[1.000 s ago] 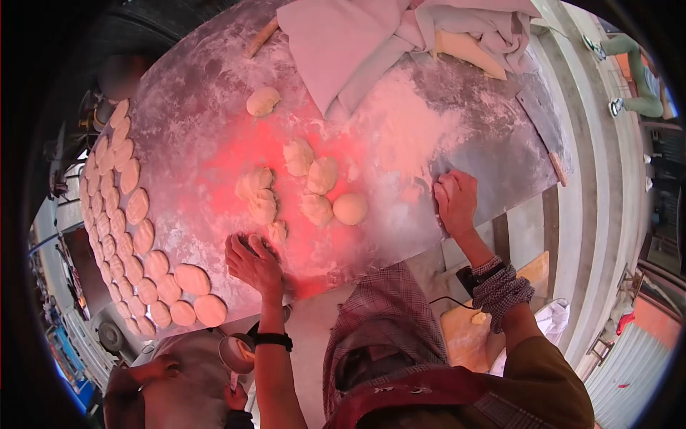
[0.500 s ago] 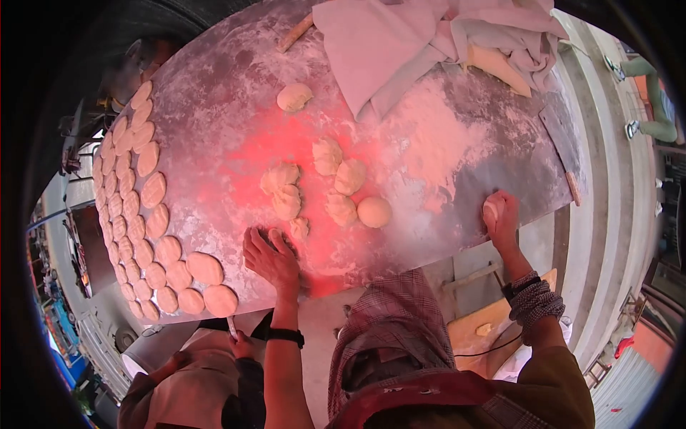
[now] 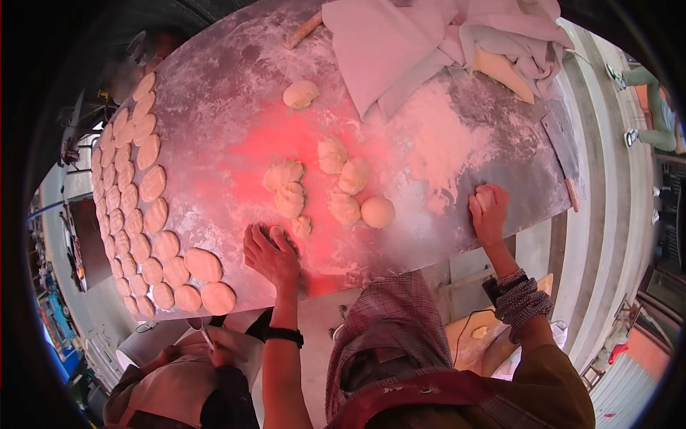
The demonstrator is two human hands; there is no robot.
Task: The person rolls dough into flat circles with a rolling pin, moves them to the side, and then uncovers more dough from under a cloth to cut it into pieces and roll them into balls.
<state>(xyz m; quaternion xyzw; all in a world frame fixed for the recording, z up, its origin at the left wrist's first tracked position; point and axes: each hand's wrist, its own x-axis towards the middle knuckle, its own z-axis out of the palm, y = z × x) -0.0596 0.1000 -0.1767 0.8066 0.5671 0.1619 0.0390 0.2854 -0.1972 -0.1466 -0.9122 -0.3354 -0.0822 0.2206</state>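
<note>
My left hand (image 3: 271, 256) rests palm down on the floured tabletop (image 3: 421, 247), fingers bent and thumb apart; what lies under the palm is hidden. Close by are a small dough piece (image 3: 301, 227) and two pleated dough lumps, one of them the nearer lump (image 3: 289, 199). My right hand (image 3: 489, 209) is closed on the table at the right, fingers curled inward; anything inside it is hidden. Between my hands sit a smooth dough ball (image 3: 377, 212) and several pleated lumps, including a dough lump (image 3: 353, 176). Another dough lump (image 3: 300, 94) lies farther back.
Rows of flat dough rounds (image 3: 203, 265) cover the left side. Cloth (image 3: 386, 50) and a rolling pin (image 3: 304, 30) lie at the back. A cleaver (image 3: 559, 146) rests near the right edge, beside loose flour (image 3: 436, 143). A co-worker's hand (image 3: 221, 353) is below left.
My right hand has shifted a little left and away from me, staying closed. My left hand keeps its place. The co-worker's hand and thin tool have drawn back from the dough rounds.
</note>
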